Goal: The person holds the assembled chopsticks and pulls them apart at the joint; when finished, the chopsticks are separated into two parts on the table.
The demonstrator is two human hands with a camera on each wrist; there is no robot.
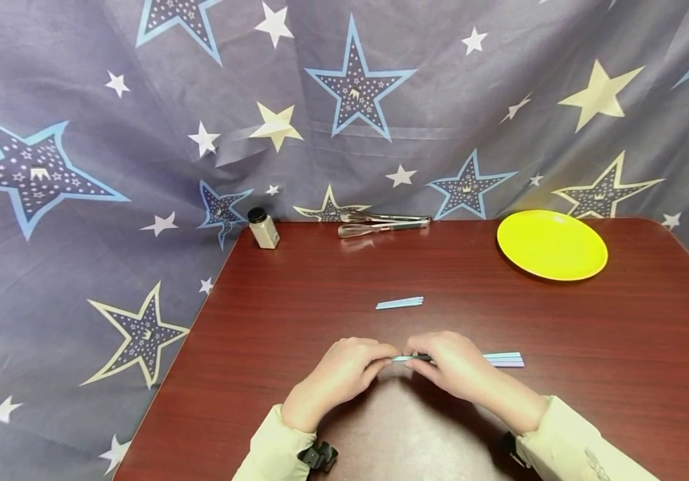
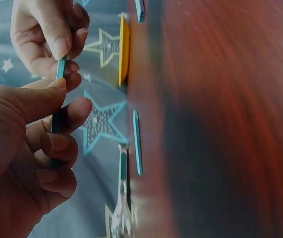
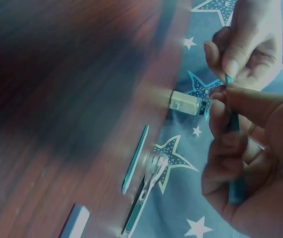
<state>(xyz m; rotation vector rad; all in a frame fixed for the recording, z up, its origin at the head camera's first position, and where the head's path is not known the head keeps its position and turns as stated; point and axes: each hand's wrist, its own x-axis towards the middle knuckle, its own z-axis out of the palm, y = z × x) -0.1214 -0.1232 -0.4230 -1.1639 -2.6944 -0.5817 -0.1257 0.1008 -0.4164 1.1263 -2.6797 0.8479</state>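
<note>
Between my two hands is a thin light-blue stick (image 1: 402, 359), its kind unclear. The thumb and fingers of my left hand (image 1: 347, 369) pinch its left part. My right hand (image 1: 454, 364) grips the right part, and the two sets of fingertips nearly meet. In the right wrist view, a teal length (image 3: 236, 191) runs down through the right hand's curled fingers; those fingers hide some of it. A small bunch of light-blue sticks (image 1: 400, 303) lies on the table beyond the hands. Another bunch, blue and lilac (image 1: 505, 360), lies just right of the right hand.
A yellow plate (image 1: 551, 245) sits at the back right of the dark red table (image 1: 296, 294). Metal tongs (image 1: 383, 226) lie along the back edge. At the back left stands a black-capped shaker jar (image 1: 264, 229). A star-patterned curtain (image 1: 320, 160) hangs behind.
</note>
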